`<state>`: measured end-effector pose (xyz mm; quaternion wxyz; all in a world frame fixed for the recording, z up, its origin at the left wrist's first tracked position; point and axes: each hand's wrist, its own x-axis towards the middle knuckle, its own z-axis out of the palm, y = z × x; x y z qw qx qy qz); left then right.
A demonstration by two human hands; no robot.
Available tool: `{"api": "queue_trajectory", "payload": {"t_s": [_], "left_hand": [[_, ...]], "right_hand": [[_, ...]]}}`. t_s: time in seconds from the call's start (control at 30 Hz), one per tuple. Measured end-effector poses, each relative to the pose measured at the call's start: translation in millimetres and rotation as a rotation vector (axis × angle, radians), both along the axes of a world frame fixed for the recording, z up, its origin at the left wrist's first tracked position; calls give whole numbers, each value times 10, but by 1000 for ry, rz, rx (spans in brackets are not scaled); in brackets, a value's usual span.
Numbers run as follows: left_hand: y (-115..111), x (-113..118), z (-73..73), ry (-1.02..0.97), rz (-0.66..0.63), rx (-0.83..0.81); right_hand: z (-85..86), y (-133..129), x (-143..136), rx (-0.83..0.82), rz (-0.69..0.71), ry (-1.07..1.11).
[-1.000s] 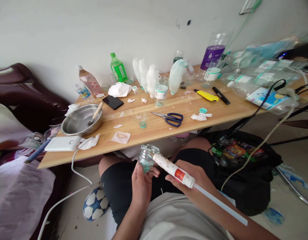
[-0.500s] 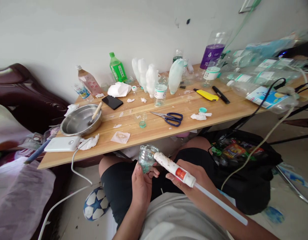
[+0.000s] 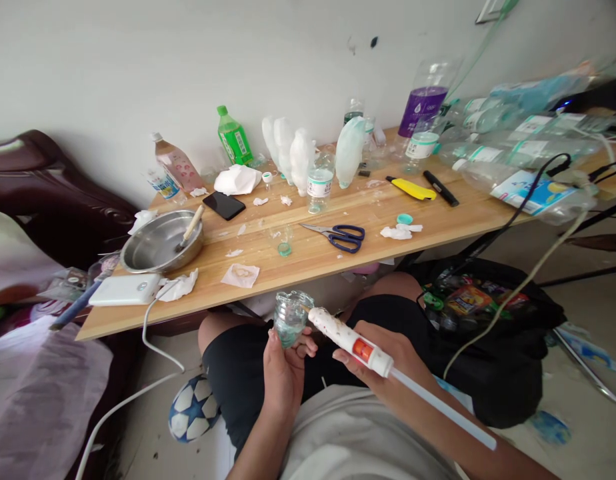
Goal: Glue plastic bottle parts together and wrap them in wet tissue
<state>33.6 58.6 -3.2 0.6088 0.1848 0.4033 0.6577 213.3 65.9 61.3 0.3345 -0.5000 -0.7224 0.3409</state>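
Over my lap, my left hand point(image 3: 284, 367) grips a cut clear plastic bottle piece point(image 3: 290, 319) with an uneven rim. My right hand point(image 3: 375, 353) is closed round a white hot glue gun point(image 3: 345, 339), a long glue stick point(image 3: 443, 408) sticking out of its back end. The gun's tip points left, at the side of the bottle piece; I cannot tell whether they touch. On the table ahead lie blue-handled scissors point(image 3: 345, 236). Behind them stand a labelled bottle piece point(image 3: 319, 189) and several white-wrapped bottle shapes point(image 3: 301, 162).
On the wooden table point(image 3: 308, 267), a steel bowl point(image 3: 161, 240) and a white power bank point(image 3: 125, 289) sit left, near a phone point(image 3: 225, 205). A yellow cutter point(image 3: 412, 189) and several plastic bottles point(image 3: 528, 157) lie right. A ball point(image 3: 193, 408) and a black bag point(image 3: 498, 367) are below.
The bottle piece has tilted slightly and shifted a little left, away from the glue gun, exposing more of the nozzle. Both hands keep their grips.
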Motion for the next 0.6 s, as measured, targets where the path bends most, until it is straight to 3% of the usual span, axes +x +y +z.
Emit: {"api": "queue_trajectory", "payload": {"t_s": [0.6], "left_hand": [[7, 11, -18, -27, 7, -23]], "right_hand": [[18, -2, 14, 32, 38, 0]]}}
